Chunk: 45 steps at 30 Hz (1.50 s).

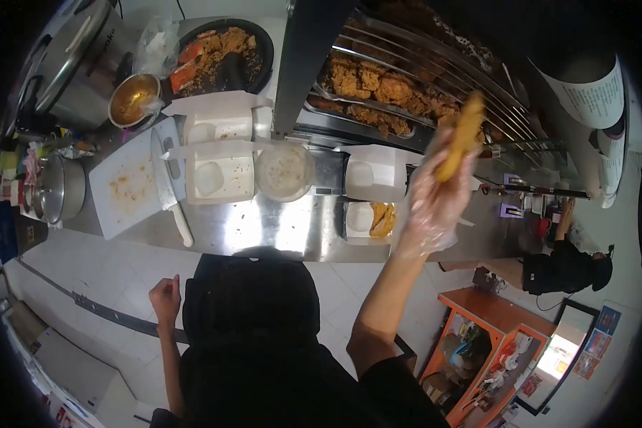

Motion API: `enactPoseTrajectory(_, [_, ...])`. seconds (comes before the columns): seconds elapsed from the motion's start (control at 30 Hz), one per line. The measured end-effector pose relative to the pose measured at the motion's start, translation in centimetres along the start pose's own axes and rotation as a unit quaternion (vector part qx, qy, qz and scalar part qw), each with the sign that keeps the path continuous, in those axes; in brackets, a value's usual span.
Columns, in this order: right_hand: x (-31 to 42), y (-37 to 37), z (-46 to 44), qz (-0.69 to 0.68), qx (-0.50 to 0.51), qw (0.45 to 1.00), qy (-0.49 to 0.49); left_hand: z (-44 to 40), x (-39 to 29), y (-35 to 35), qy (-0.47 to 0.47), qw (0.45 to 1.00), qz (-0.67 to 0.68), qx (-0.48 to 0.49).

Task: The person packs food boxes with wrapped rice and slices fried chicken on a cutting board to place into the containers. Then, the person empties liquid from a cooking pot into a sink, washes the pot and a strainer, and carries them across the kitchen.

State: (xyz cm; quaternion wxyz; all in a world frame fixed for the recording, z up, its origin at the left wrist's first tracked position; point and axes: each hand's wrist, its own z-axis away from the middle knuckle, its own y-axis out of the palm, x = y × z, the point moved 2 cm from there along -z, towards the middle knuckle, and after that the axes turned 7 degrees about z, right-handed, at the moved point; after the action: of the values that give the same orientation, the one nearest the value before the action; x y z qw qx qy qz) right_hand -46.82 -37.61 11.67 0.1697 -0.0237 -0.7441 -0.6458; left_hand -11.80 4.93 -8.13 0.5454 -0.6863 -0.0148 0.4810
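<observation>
My right hand (pixel 439 203), in a clear plastic glove, is raised at the front of the display case and grips a long golden fried piece (pixel 465 135). Just to its left, a small white box (pixel 360 239) contains fried pieces (pixel 382 219), and an open white box (pixel 389 171) stands behind it. My left hand (pixel 165 296) is bare, hangs below the counter edge with its fingers curled, and touches nothing.
On the steel counter (pixel 264 232) are two open boxes (pixel 217 118), a round tub (pixel 285 172), a cutting board (pixel 125 192) and a knife (pixel 182 225). Fried chicken (pixel 392 89) fills the case trays. Another person (pixel 567 267) stands at the right.
</observation>
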Motion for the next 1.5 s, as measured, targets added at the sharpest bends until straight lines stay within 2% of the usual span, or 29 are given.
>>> enactPoseTrajectory(0.03, [-1.0, -0.9, 1.2, 0.116, -0.063, 0.991, -0.015, -0.1, 0.1, 0.1, 0.002, 1.000, 0.014, -0.008])
enactPoseTrajectory(0.07, [-2.0, -1.3, 2.4, 0.229, -0.125, 0.965, -0.029, -0.3, -0.8, -0.4, -0.039, 0.999, 0.007, 0.017])
enactPoseTrajectory(0.13, [-4.3, -0.8, 4.7, 0.361, -0.156, 0.919, 0.032, -0.2, -0.8, -0.3, -0.017, 1.000, 0.009, 0.001])
enactPoseTrajectory(0.23, [-8.8, -2.4, 6.8, 0.375, -0.191, 0.900, 0.117, 0.1, 0.5, 0.1, 0.001, 1.000, 0.025, -0.010])
enactPoseTrajectory(0.27, [-10.9, -2.6, 7.0, 0.413, -0.134, 0.886, 0.160, 0.1, 0.5, 0.0, 0.006, 0.999, 0.037, -0.013])
enactPoseTrajectory(0.3, [-13.2, -2.9, 7.6, 0.445, -0.074, 0.868, 0.207, 0.3, 1.2, -0.1, -0.002, 1.000, -0.023, 0.005])
enactPoseTrajectory(0.33, [-15.4, -3.3, 8.3, 0.435, -0.068, 0.867, 0.234, 0.7, 1.7, 0.2, -0.041, 0.999, -0.017, -0.002])
enactPoseTrajectory(0.4, [-20.6, -4.2, 9.1, 0.437, -0.011, 0.834, 0.338, 0.3, 0.2, -0.6, -0.006, 1.000, -0.002, -0.021])
enactPoseTrajectory(0.43, [-23.3, -4.7, 9.4, 0.426, 0.002, 0.832, 0.356, 0.5, 1.0, -0.7, -0.044, 0.999, 0.020, -0.017])
enactPoseTrajectory(0.5, [-28.7, -5.9, 10.4, 0.486, 0.087, 0.782, 0.381, 0.5, 1.7, -1.2, -0.053, 0.998, 0.012, -0.033])
enactPoseTrajectory(0.53, [-31.8, -7.4, 11.0, 0.472, 0.114, 0.779, 0.397, 0.6, 2.1, -1.4, -0.066, 0.997, 0.023, -0.042])
enactPoseTrajectory(0.57, [-35.1, -9.4, 11.4, 0.465, 0.123, 0.776, 0.409, 0.7, 2.3, -1.8, -0.080, 0.995, 0.034, -0.050])
enactPoseTrajectory(0.63, [-41.0, -11.6, 11.9, 0.590, 0.234, 0.698, 0.331, 0.9, 3.0, -2.3, -0.094, 0.993, 0.029, -0.059])
enactPoseTrajectory(0.67, [-42.7, -10.0, 11.6, 0.588, 0.240, 0.698, 0.331, 0.8, 3.7, -2.7, -0.098, 0.993, 0.029, -0.056])
enactPoseTrajectory(0.73, [-45.6, -6.4, 10.7, 0.646, 0.278, 0.632, 0.327, 0.4, 5.8, -3.5, -0.083, 0.995, 0.020, -0.058])
enactPoseTrajectory(0.77, [-47.1, -6.3, 10.4, 0.648, 0.276, 0.630, 0.326, 0.1, 6.4, -3.9, -0.069, 0.996, 0.012, -0.058])
enactPoseTrajectory(0.83, [-49.8, -6.4, 10.2, 0.766, 0.309, 0.484, 0.288, -0.6, 8.2, -5.0, -0.071, 0.996, 0.008, -0.046])
enactPoseTrajectory(0.87, [-50.1, -7.7, 10.9, 0.768, 0.309, 0.480, 0.291, -1.2, 8.4, -6.0, -0.078, 0.996, 0.017, -0.049])
enactPoseTrajectory(0.93, [-49.3, -9.6, 12.4, 0.826, 0.380, 0.415, -0.038, -2.7, 10.4, -7.2, -0.089, 0.994, 0.031, -0.056])
enactPoseTrajectory(0.97, [-49.2, -8.6, 13.1, 0.825, 0.387, 0.410, -0.037, -3.3, 11.7, -7.5, -0.074, 0.996, 0.024, -0.054])
enactPoseTrajectory(1.03, [-48.3, -7.4, 14.5, 0.922, 0.276, 0.209, 0.174, -4.4, 13.3, -8.1, -0.068, 0.996, 0.023, -0.048])
enactPoseTrajectory(1.1, [-48.9, -8.5, 14.8, 0.924, 0.237, 0.214, 0.208, -7.0, 13.9, -8.7, -0.024, 0.998, 0.041, -0.028])
enactPoseTrajectory(1.17, [-49.4, -8.7, 14.6, 0.925, 0.194, 0.222, 0.239, -9.4, 15.0, -8.9, -0.020, 0.999, 0.037, 0.001])
enactPoseTrajectory(1.23, [-49.7, -7.0, 13.9, 0.890, 0.144, 0.285, 0.325, -12.4, 14.5, -9.3, 0.028, 0.996, 0.075, -0.034])
enactPoseTrajectory(1.27, [-49.5, -7.8, 13.9, 0.861, 0.145, 0.356, 0.332, -13.9, 14.0, -9.6, 0.021, 0.994, 0.094, -0.054])
enactPoseTrajectory(1.3, [-49.5, -6.7, 14.2, 0.863, 0.142, 0.351, 0.335, -15.6, 13.6, -9.8, 0.013, 0.991, 0.114, -0.075])
enactPoseTrajectory(1.37, [-49.6, -3.2, 14.4, 0.915, 0.115, 0.267, 0.279, -19.0, 13.3, -9.9, -0.018, 0.990, 0.137, -0.038])
enactPoseTrajectory(1.43, [-50.1, -6.4, 15.4, 0.910, 0.093, 0.262, 0.308, -22.0, 12.6, -9.5, 0.005, 0.991, 0.134, -0.025])
enactPoseTrajectory(1.5, [-50.4, -9.0, 16.2, 0.934, 0.071, 0.289, 0.197, -23.6, 12.6, -8.4, 0.028, 0.991, 0.128, -0.015])
